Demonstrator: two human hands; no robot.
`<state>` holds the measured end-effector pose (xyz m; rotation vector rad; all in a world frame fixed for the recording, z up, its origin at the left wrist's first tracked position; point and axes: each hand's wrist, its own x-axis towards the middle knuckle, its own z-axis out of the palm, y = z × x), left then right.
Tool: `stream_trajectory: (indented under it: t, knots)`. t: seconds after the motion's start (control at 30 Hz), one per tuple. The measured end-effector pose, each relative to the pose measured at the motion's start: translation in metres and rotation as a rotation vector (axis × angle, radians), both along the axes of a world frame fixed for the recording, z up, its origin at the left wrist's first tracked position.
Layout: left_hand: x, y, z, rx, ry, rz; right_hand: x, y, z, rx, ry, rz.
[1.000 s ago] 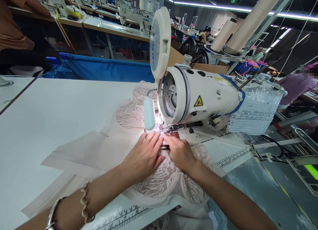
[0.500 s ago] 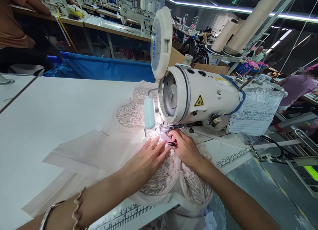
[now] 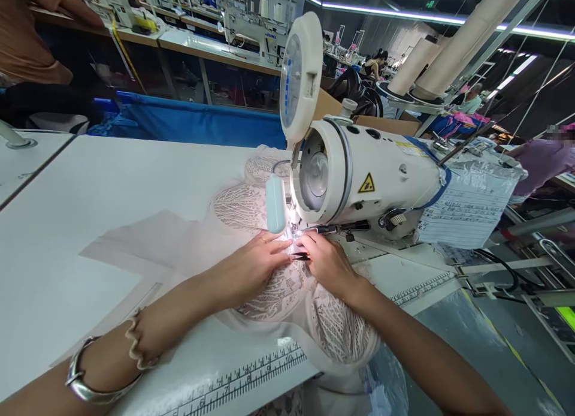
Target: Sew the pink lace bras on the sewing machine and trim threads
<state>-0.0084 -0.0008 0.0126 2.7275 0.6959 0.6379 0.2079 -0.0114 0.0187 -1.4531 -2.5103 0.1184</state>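
A white industrial sewing machine (image 3: 381, 176) stands on the white table (image 3: 90, 182), its small lamp (image 3: 275, 203) lighting the needle area. Pale pink lace fabric (image 3: 336, 329) lies under the machine head and spreads toward me. My left hand (image 3: 249, 269) lies flat on the lace just left of the needle, fingers stretched forward. My right hand (image 3: 330, 263) is on the lace just right of the needle and pinches a small dark tool (image 3: 300, 257) between thumb and fingers. The fingertips of both hands almost meet under the lamp.
A printed ruler strip (image 3: 251, 374) runs along the table's near edge. A paper sheet in plastic (image 3: 467, 206) hangs on the machine's right end. Behind are a blue cloth bin (image 3: 193, 122), thread cones (image 3: 417, 62), more machines, a person in brown (image 3: 27, 44) and one in purple (image 3: 539, 158).
Both hands have slid forward with the lace toward the needle. The machine's handwheel looks blurred now. The view has shifted slightly left.
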Motion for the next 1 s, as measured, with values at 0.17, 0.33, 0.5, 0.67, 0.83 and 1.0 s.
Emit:
stream_trajectory:
  t: [0.17, 0.33, 0.5, 0.67, 0.83, 1.0]
  knots:
    - [0.002, -0.005, 0.007, 0.049, 0.039, 0.077, -0.002, 0.000, 0.009, 0.030, -0.094, -0.054]
    - [0.009, -0.015, 0.000, 0.205, 0.066, 0.001, 0.007, -0.043, 0.014, 0.072, -0.040, -0.194]
    - [0.010, -0.021, 0.003, 0.195, 0.144, -0.002, 0.018, -0.074, -0.008, 0.165, -0.015, -0.162]
    - [0.010, -0.017, -0.003, 0.227, 0.085, -0.016, 0.033, -0.054, -0.011, 0.158, -0.031, -0.046]
    - [0.010, -0.016, -0.005, 0.203, 0.061, -0.009, 0.031, -0.029, 0.016, -0.155, -0.227, -0.077]
    - [0.011, -0.018, -0.002, 0.254, 0.105, -0.013, 0.019, -0.018, 0.028, -0.234, -0.334, -0.062]
